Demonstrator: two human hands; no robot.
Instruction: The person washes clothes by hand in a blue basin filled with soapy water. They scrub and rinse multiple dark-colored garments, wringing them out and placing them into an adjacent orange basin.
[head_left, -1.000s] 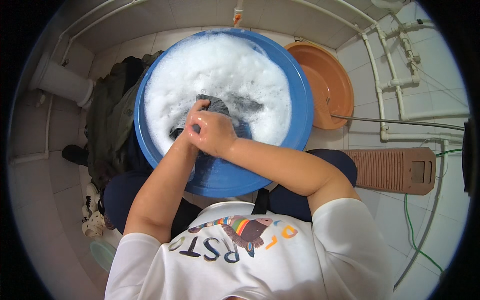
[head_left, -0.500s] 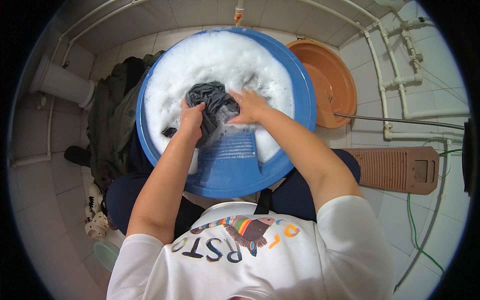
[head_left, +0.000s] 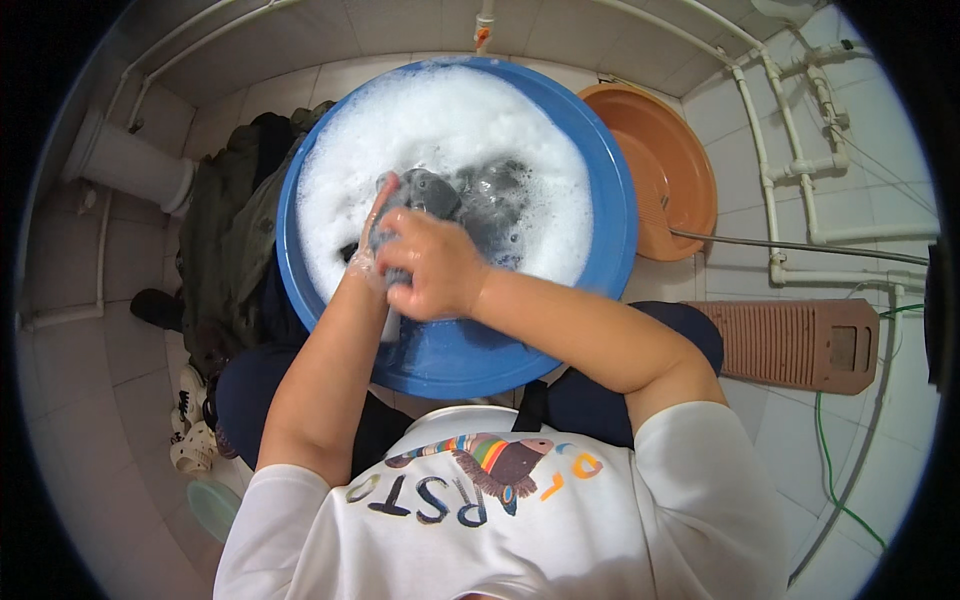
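A dark grey wet garment (head_left: 432,194) lies bunched in the suds of a large blue tub (head_left: 612,200), part of it spread under the water to the right. My left hand (head_left: 374,230) grips the garment's left side, seen edge-on with its fingers mostly hidden. Close beside it, my right hand (head_left: 432,262) is curled over the near part of the cloth, blurred a little by motion. Its fingers close on grey fabric next to my left wrist. Beneath my right forearm, the tub's built-in washboard is largely covered.
An orange basin (head_left: 655,165) stands behind the tub on the right, with a grey hose (head_left: 800,242) running to it. A brown washboard (head_left: 790,345) lies at the right. Dark clothes (head_left: 225,215) are heaped at the left, near shoes (head_left: 193,448). White pipes (head_left: 757,130) line the wall.
My right hand has moved left and nearer, from the garment's right side to beside my left wrist. The garment has sunk lower and spread to the right, opening dark water in the foam.
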